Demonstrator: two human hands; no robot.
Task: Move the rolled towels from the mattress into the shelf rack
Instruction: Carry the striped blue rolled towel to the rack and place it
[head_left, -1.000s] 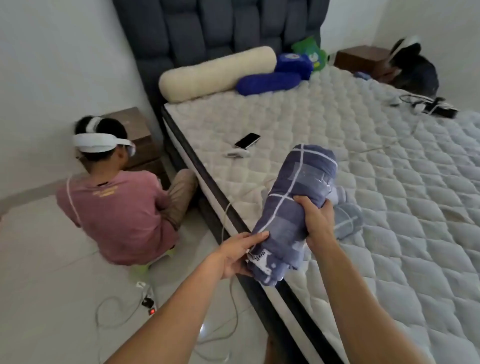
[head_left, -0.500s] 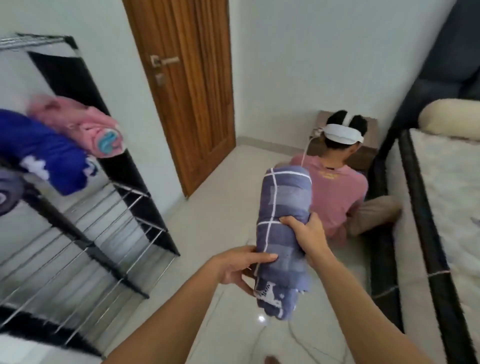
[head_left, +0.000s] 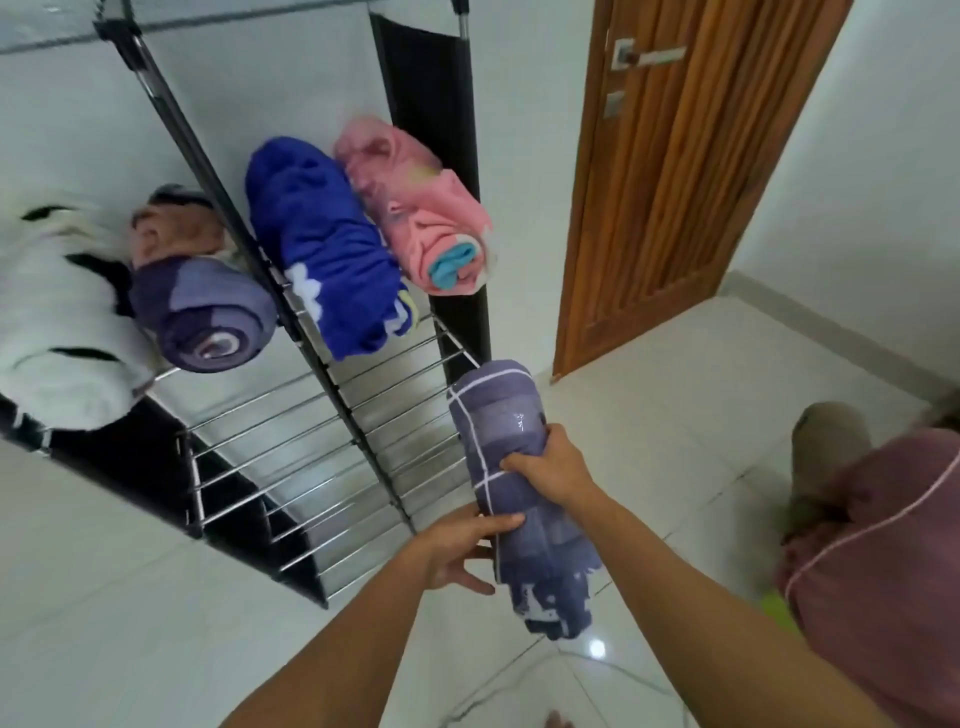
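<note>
On the shelf rack, from the left edge: a white towel, a purple towel, a blue towel and a pink towel lie rolled on the upper tier. In front of the rack's right edge, the left hand cradles a checked towel near its loose lower end, thumb pressed on top; the right hand has its grip clamped round the middle. The roll looks light and soft, likely to unravel unless held mid-body.

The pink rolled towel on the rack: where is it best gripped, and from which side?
Grip the pink rolled towel around its near end, which overhangs the shelf rack front. Come from the front and right, since the blue rolled towel presses against its left.
</note>
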